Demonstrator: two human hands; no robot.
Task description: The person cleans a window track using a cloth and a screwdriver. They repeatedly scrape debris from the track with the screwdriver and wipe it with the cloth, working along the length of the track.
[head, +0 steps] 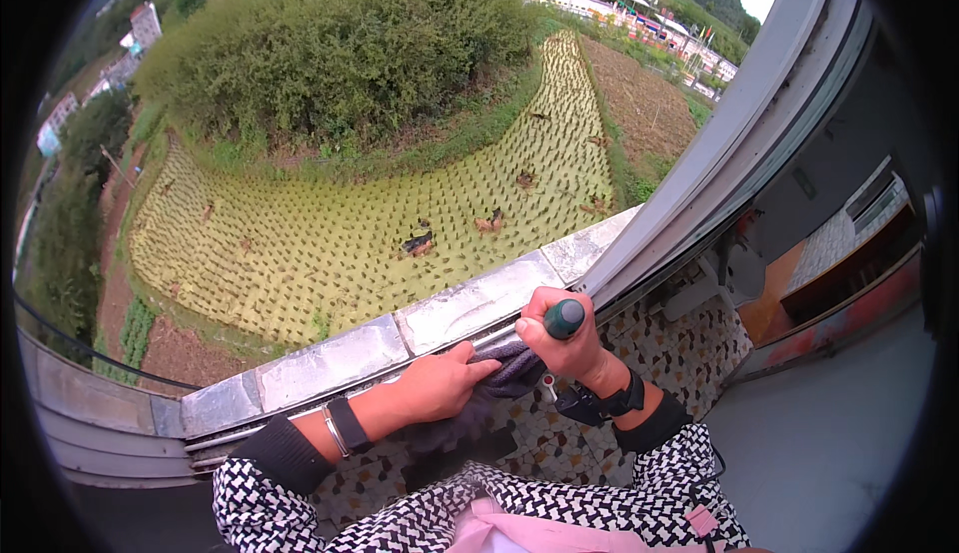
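My right hand [583, 351] is wrapped around a dark green handle with a grey end cap [563, 319], probably a screwdriver's. Whatever lies at the handle's lower end is hidden by the fist and a cloth. That dark purple cloth [517, 367] is bunched between my hands, and its lower part hangs inside the sill. My left hand [442, 384] grips the cloth's near side, index finger stretched toward the right hand. Both hands are over the sliding-window track [386, 382], just inside the stone-tiled sill [472, 306].
A window sash frame [697, 137] rises close to the right hand. Beyond the sill lies a planted paddy field [359, 231], outside and below. Indoors are a patterned floor [584, 433], a white washbasin [745, 279] and a pale panel [832, 418] at the right.
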